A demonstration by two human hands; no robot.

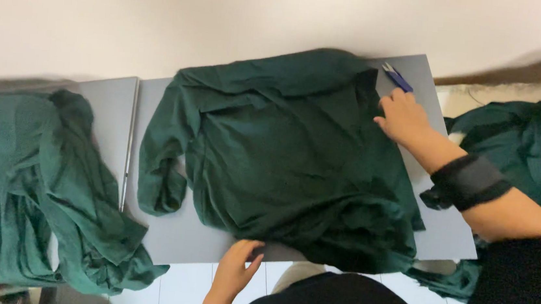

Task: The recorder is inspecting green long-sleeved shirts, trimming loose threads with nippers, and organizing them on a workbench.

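Heap of dark green cloth [26, 183], crumpled, covering the left grey table [112, 109] and spilling over its near edge. A narrow seam separates this table from the second grey table [178, 235] on its right. Small blue snips [397, 77] lie at the far right corner of the second table. Another mass of green fabric [539, 136] sits beyond the right edge. White tiled floor [180, 287] shows below the near edge; pale wall [165, 12] behind.
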